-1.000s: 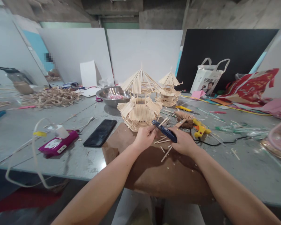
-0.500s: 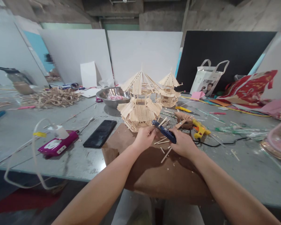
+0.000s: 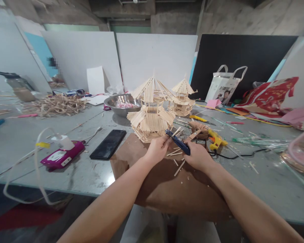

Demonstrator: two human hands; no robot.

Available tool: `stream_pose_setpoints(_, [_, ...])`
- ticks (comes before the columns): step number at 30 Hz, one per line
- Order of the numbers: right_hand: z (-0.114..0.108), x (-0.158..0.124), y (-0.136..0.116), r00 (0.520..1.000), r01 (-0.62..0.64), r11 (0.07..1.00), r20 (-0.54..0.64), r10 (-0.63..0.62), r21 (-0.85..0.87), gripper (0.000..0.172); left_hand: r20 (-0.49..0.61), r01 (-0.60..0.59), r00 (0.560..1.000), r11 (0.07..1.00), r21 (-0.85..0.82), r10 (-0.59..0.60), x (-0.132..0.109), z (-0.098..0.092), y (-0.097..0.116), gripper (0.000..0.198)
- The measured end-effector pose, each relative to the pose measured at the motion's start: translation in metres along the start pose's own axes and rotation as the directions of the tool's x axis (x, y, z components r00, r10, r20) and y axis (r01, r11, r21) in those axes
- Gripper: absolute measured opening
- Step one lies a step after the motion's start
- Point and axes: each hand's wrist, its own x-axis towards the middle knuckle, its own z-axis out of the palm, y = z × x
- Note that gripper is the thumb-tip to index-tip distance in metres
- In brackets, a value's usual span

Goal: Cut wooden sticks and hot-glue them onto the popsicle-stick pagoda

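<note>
My right hand (image 3: 199, 156) is wrapped round a dark blue hand tool (image 3: 178, 142), long and narrow, whose exact kind I cannot make out. Its far end reaches up to the fingers of my left hand (image 3: 157, 148), which is closed in a pinch. A thin wooden stick (image 3: 176, 131) shows just beyond the tool, in line with the left fingertips; those fingers hide its near end. Right behind my left hand stands a pavilion model (image 3: 152, 121) built of such sticks. Loose sticks (image 3: 179, 168) lie between my hands on a brown paper sheet (image 3: 177, 195).
A yellow glue gun (image 3: 217, 140) with a black cord lies right of my right hand, near a yellow cutter knife (image 3: 199, 118). Left are a black phone (image 3: 108, 144) and a purple power strip (image 3: 64, 155). Behind stand a metal bowl (image 3: 111, 102) and a smaller pavilion (image 3: 182, 98).
Both hands hold nearly the same pose. The tool's far end has shifted very slightly to the right; the other things lie as before.
</note>
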Motion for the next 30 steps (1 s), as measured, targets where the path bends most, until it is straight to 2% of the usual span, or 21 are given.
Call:
stream_pose_setpoints(3, [-0.002, 0.001, -0.001, 1.000, -0.022, 1.000, 0.004, 0.022, -0.004, 0.020, 0.013, 0.023, 1.000, 1.000, 0.012, -0.023, 0.001, 0.003, -0.003, 0.027])
stream_pose_setpoints(6, [-0.009, 0.001, 0.001, 0.997, -0.075, 0.995, 0.020, 0.073, 0.066, 0.019, 0.008, 0.047, 0.999, 0.996, 0.082, -0.048, 0.001, 0.006, -0.006, 0.029])
stream_pose_setpoints(9, [-0.018, -0.001, 0.006, 0.981, -0.166, 0.959, 0.136, 0.137, 0.232, 0.023, 0.032, 0.037, 0.999, 0.985, 0.167, -0.043, 0.001, 0.008, -0.006, 0.029])
stream_pose_setpoints(11, [-0.021, -0.005, 0.010, 0.940, -0.274, 0.894, 0.295, 0.171, 0.354, 0.032, 0.096, 0.045, 0.993, 0.972, 0.231, -0.069, 0.000, 0.010, -0.004, 0.028])
stream_pose_setpoints(14, [-0.020, -0.011, 0.013, 0.841, -0.472, 0.765, 0.484, 0.241, 0.439, 0.042, 0.191, 0.080, 0.969, 0.926, 0.368, -0.159, -0.002, 0.015, -0.002, 0.029])
stream_pose_setpoints(17, [-0.016, -0.011, 0.013, 0.748, -0.608, 0.684, 0.579, 0.324, 0.402, 0.048, 0.269, 0.069, 0.937, 0.871, 0.486, -0.224, -0.004, 0.020, -0.004, 0.030])
stream_pose_setpoints(20, [-0.013, -0.006, 0.012, 0.695, -0.657, 0.670, 0.621, 0.361, 0.346, 0.050, 0.325, 0.036, 0.914, 0.848, 0.528, -0.241, -0.004, 0.023, -0.008, 0.025])
stream_pose_setpoints(23, [-0.012, -0.001, 0.014, 0.679, -0.665, 0.672, 0.639, 0.361, 0.327, 0.050, 0.344, 0.009, 0.911, 0.845, 0.535, -0.227, -0.004, 0.025, -0.011, 0.022])
stream_pose_setpoints(30, [-0.008, 0.001, 0.020, 0.704, -0.634, 0.693, 0.627, 0.333, 0.343, 0.036, 0.344, -0.007, 0.914, 0.841, 0.540, -0.214, -0.004, 0.026, -0.012, 0.023])
